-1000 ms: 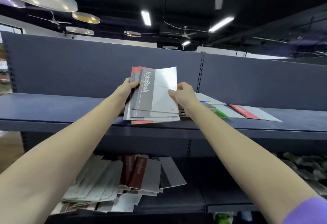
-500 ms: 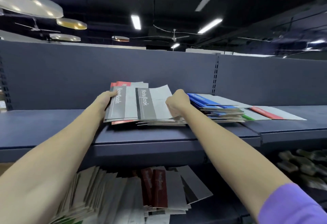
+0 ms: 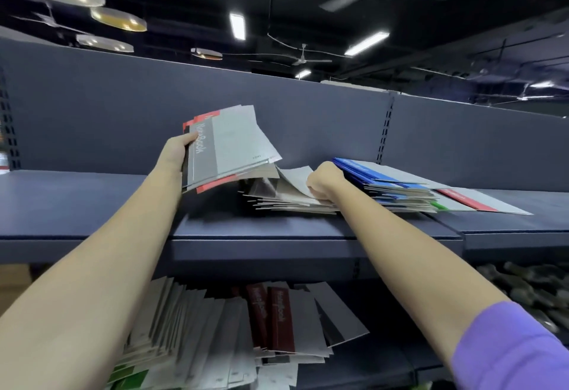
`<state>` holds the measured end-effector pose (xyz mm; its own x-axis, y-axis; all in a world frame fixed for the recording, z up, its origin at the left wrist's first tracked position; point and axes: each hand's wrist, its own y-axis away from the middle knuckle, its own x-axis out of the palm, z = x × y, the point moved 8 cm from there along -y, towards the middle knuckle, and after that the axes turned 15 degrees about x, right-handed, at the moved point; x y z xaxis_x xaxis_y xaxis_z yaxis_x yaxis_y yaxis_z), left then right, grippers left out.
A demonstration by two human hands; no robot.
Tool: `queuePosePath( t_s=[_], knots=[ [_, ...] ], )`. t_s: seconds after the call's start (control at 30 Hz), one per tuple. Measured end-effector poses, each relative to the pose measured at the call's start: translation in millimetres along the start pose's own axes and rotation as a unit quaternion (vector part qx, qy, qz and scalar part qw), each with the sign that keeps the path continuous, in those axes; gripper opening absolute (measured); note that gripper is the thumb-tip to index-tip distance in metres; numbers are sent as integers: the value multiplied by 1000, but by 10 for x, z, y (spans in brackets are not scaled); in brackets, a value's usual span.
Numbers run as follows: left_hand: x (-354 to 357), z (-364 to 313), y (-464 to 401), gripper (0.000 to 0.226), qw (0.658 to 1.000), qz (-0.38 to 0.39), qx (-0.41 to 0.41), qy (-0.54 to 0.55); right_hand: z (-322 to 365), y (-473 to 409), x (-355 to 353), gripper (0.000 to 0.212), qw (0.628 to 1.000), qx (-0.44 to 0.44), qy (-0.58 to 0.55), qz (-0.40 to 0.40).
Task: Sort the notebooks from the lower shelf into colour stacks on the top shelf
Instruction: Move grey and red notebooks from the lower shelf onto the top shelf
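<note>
With the left hand (image 3: 176,155) fingers curled round a raised grey-and-red notebook bundle (image 3: 228,146) and the right hand (image 3: 323,181) pinching the grey stack (image 3: 286,198) on the top shelf (image 3: 92,195), stacking is underway; next, probably release a matching notebook squarely.

I see the dark top shelf (image 3: 92,205) carrying a grey stack (image 3: 286,201) at centre, with a blue stack (image 3: 385,180) touching it at 3 o'clock, then a green-edged notebook (image 3: 443,205) and a red-striped notebook (image 3: 480,201). At 6 o'clock, the lower shelf (image 3: 385,359) holds a slumped pile of notebooks (image 3: 234,334).
</note>
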<state>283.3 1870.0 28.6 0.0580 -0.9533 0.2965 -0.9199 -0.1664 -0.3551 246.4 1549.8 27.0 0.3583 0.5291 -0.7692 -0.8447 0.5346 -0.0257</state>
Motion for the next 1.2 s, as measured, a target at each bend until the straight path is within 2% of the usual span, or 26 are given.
queuePosePath(
  t_s=[0.1, 0.2, 0.27, 0.33, 0.4, 0.47, 0.5, 0.53, 0.63, 0.77, 0.83, 0.9, 0.97, 1.03, 1.2],
  knots=[
    [32, -9, 45, 23, 1000, 22, -13, 8, 84, 62, -34, 27, 996, -23, 62, -55],
    [20, 4, 70, 24, 999, 17, -10, 42, 132, 130, 5, 20, 995, -44, 76, -54],
    [13, -5, 103, 28, 998, 4, -8, 61, 160, 136, 15, 5, 994, -48, 78, -57],
    [44, 2, 138, 31, 999, 8, -16, 40, 234, 154, -12, 13, 996, -62, 34, -60],
    [88, 36, 161, 37, 999, 24, -35, -11, 385, 238, -56, 21, 989, -93, -115, -7],
    [161, 71, 183, 35, 996, 53, -35, -65, 460, 278, 16, 35, 951, -45, -278, 125],
    [203, 64, 207, 31, 992, 67, -28, -99, 484, 312, 47, 36, 933, -27, -314, 173],
    [251, 57, 234, 25, 989, 81, -21, -124, 504, 323, 75, 33, 929, -30, -313, 198],
    [320, 56, 234, 19, 981, 105, -4, -164, 435, 312, 138, 24, 950, -43, -251, 181],
    [298, 17, 147, 19, 977, 112, 32, -177, 298, 230, 181, 19, 931, 4, -312, 190],
    [280, 21, 145, 18, 978, 107, 33, -175, 229, 101, 156, 17, 937, 15, -306, 171],
    [249, 41, 140, 19, 981, 96, 23, -166, 171, 0, 50, 16, 956, 8, -270, 113],
    [183, 67, 140, 18, 987, 69, 6, -142, 127, -68, -120, 10, 983, -30, -181, 12],
    [122, 91, 146, 19, 995, 35, -15, -94, 84, -72, -209, 10, 993, -60, -85, -50],
    [-9, 84, 159, 25, 999, -23, -30, -24, 43, -100, -104, 9, 994, -84, 33, -60]
  ],
)
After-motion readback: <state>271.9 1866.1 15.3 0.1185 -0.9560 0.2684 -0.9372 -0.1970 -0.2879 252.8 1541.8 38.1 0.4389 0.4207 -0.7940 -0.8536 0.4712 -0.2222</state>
